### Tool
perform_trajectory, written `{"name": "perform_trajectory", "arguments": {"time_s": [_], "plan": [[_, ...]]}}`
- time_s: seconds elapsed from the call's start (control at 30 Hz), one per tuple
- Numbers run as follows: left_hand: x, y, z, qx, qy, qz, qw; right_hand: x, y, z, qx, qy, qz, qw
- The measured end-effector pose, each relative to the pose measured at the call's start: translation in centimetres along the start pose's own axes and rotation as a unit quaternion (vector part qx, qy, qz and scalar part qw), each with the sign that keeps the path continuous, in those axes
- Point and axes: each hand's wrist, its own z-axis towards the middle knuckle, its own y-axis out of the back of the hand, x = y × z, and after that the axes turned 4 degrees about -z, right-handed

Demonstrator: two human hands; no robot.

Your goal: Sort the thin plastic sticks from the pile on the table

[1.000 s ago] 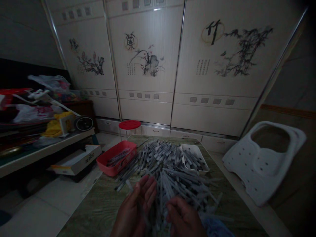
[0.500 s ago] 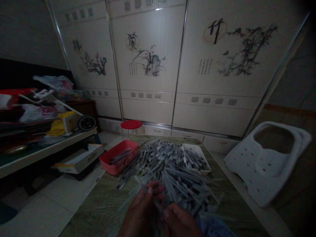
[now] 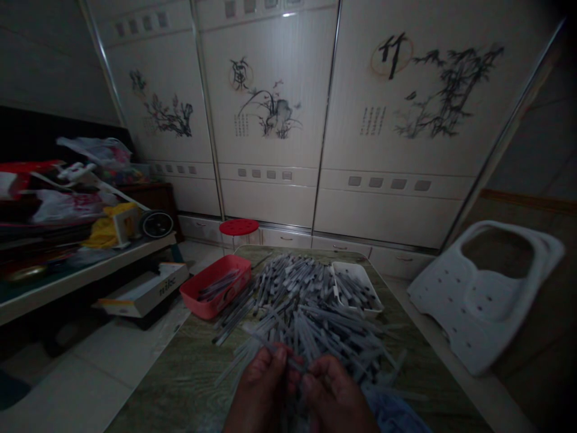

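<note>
Low in the view, my left hand (image 3: 261, 385) pinches a slim, pale, pen-like stick (image 3: 261, 340) that points up and to the left. Close beside it, my right hand (image 3: 336, 391) has its thumb and fingers closed at the near end of the same stick. Dim light and blur hide the fingertips' exact contact. Beyond both hands a large heap of similar grey, translucent pen-like sticks (image 3: 293, 276), some with dark ends, spreads over the wood-grain table (image 3: 166, 385). More of them lie in a red plastic basket (image 3: 198, 305) at left and a white tray (image 3: 363, 275) at right.
Bluish cloth or plastic (image 3: 396, 415) lies by my right wrist. Behind the table stands a red stool (image 3: 238, 227) before patterned cabinet doors (image 3: 270, 198). A white folded plastic chair (image 3: 478, 313) is at right. A cluttered bench (image 3: 90, 264) and an open box (image 3: 144, 294) are at left.
My right hand has risen slightly, closer to my left fingers. My left hand has lowered a little, and the stick between them has tilted flatter.
</note>
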Motion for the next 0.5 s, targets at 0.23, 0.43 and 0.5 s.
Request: {"name": "perform_trajectory", "arguments": {"time_s": [0.23,0.43,0.5], "plan": [[0.58,0.63,0.42,0.004,-0.002,0.000,1.000,0.32,-0.30,-0.03,0.027,-0.016,0.020,0.999],[0.20,0.17,0.10,0.002,-0.001,0.005,1.000,0.65,-0.51,-0.16,0.005,-0.039,0.022,0.999],[0.17,0.13,0.11,-0.003,-0.008,0.009,1.000,0.52,-0.49,-0.08,0.016,-0.032,0.019,0.999]]}}
